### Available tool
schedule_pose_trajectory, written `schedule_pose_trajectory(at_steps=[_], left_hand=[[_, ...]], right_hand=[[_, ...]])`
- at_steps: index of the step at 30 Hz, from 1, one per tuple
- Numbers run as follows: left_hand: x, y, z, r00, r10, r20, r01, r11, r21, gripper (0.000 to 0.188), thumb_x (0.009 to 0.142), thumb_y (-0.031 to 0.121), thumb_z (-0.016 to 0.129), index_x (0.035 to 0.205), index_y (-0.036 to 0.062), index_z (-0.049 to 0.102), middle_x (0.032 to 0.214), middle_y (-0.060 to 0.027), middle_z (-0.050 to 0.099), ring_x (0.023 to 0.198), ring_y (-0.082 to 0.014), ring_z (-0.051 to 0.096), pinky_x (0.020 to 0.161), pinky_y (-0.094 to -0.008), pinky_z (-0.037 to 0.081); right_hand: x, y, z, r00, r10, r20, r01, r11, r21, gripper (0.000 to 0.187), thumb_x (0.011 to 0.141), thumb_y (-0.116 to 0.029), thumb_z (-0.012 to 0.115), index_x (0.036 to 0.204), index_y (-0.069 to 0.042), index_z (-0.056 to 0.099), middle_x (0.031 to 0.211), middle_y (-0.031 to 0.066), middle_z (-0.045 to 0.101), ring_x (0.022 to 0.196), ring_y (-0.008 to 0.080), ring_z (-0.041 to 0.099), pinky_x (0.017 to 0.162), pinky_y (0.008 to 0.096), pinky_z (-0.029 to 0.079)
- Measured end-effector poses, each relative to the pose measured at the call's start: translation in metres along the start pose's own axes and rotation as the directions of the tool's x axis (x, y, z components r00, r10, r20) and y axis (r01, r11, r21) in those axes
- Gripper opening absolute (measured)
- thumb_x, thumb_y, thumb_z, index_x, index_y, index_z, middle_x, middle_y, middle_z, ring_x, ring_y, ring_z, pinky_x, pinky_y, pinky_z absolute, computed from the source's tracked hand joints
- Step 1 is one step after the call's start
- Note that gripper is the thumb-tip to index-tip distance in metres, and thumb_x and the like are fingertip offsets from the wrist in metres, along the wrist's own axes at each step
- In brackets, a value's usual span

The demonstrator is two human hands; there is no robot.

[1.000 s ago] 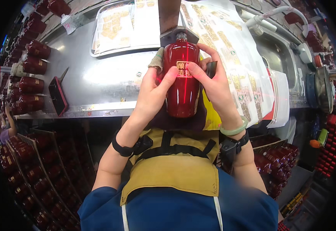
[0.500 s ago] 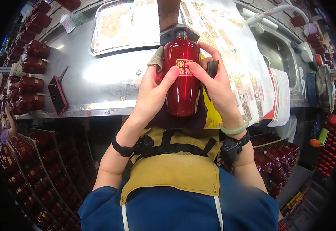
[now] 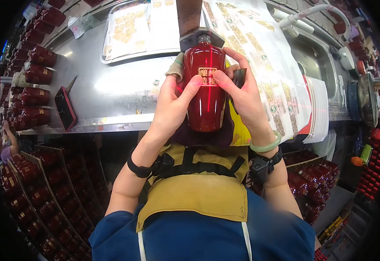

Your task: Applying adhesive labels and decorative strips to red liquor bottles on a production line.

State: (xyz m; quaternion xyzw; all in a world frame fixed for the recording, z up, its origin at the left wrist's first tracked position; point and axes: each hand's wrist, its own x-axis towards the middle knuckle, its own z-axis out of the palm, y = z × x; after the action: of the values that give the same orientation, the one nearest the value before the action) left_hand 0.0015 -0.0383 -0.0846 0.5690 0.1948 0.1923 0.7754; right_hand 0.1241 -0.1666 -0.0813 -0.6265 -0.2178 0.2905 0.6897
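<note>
A glossy dark-red bottle (image 3: pixel 206 108) lies with its clear threaded neck pointing away from me. Gold characters in a square gold label (image 3: pixel 207 77) sit on its upper body, crossed by red light lines. My left hand (image 3: pixel 175 95) grips the left side, its thumb on the label's left edge. A knitted cloth sleeve (image 3: pixel 176 67) covers one of its fingertips. My right hand (image 3: pixel 245 93) holds the right side, thumb at the label's right edge. Tucked in its fingers is a dark flat piece (image 3: pixel 239 77). The fingers under the bottle are hidden.
A metal post (image 3: pixel 189 19) stands beyond the bottle's neck. Gold label sheets lie in a tray (image 3: pixel 107 55) and on white paper (image 3: pixel 281 65) at right. A sink (image 3: pixel 314 56), a red-edged phone (image 3: pixel 65 108) and red bottles (image 3: pixel 37 95) surround the bench. Another person's arm (image 3: pixel 11 137) shows far left.
The right thumb covers slightly less of the label's right side, so more gold characters show. Both hands keep their hold on the bottle, which has hardly moved.
</note>
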Motion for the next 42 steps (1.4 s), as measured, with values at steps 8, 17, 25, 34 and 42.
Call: schedule_pose_trajectory(at_steps=[8,17,25,34,42], left_hand=[[-0.001,0.0,0.003,0.999,0.029,-0.019,-0.029,1.0,-0.005,0.064,0.104,0.018,0.064,0.156,-0.0038,0.033,0.142,-0.0162,0.056,0.127,-0.0194,0.057,0.109,-0.034,0.047],[0.0,0.001,0.005,0.999,0.037,-0.013,-0.037,0.999,-0.011,0.063,0.104,0.016,0.063,0.156,-0.0037,0.034,0.142,-0.0153,0.056,0.127,-0.0191,0.057,0.109,-0.0342,0.047],[-0.001,0.002,0.005,0.999,0.039,0.005,-0.039,0.999,-0.005,0.063,0.104,0.017,0.062,0.156,-0.0039,0.033,0.144,-0.0154,0.054,0.129,-0.0189,0.056,0.11,-0.034,0.046],[-0.001,0.003,0.002,0.998,0.049,0.043,-0.048,0.999,-0.021,0.071,0.103,0.016,0.066,0.158,-0.0042,0.027,0.146,-0.0151,0.052,0.131,-0.0182,0.055,0.111,-0.034,0.045],[-0.002,0.001,0.003,0.997,0.074,0.03,-0.075,0.997,0.036,0.072,0.102,0.016,0.067,0.158,-0.0055,0.027,0.147,-0.0152,0.051,0.131,-0.0185,0.054,0.111,-0.0343,0.044]], right_hand=[[0.001,0.003,-0.001,1.0,-0.008,0.008,0.008,1.0,-0.009,0.063,0.093,-0.019,0.08,0.147,-0.005,0.05,0.083,-0.0067,0.043,0.075,0.0029,0.041,0.068,0.0184,0.038],[0.0,0.001,-0.002,1.0,-0.005,0.013,0.005,1.0,-0.011,0.064,0.094,-0.019,0.08,0.148,-0.006,0.049,0.084,-0.0063,0.044,0.077,0.003,0.043,0.07,0.0179,0.038],[-0.001,0.0,-0.004,0.999,-0.019,0.025,0.02,0.999,-0.045,0.063,0.096,-0.02,0.077,0.149,-0.004,0.048,0.088,-0.0052,0.047,0.08,0.0044,0.045,0.074,0.0189,0.04],[-0.043,-0.026,-0.003,0.984,-0.151,-0.092,0.136,0.98,-0.145,0.026,0.101,-0.009,0.064,0.126,-0.001,0.06,0.099,0.0044,0.062,0.086,0.0098,0.055,0.079,0.0245,0.046],[-0.05,-0.015,0.004,0.984,-0.171,-0.047,0.145,0.931,-0.336,0.017,0.092,-0.004,0.072,0.109,0.0,0.069,0.089,0.0048,0.067,0.072,0.0111,0.056,0.066,0.0278,0.045]])
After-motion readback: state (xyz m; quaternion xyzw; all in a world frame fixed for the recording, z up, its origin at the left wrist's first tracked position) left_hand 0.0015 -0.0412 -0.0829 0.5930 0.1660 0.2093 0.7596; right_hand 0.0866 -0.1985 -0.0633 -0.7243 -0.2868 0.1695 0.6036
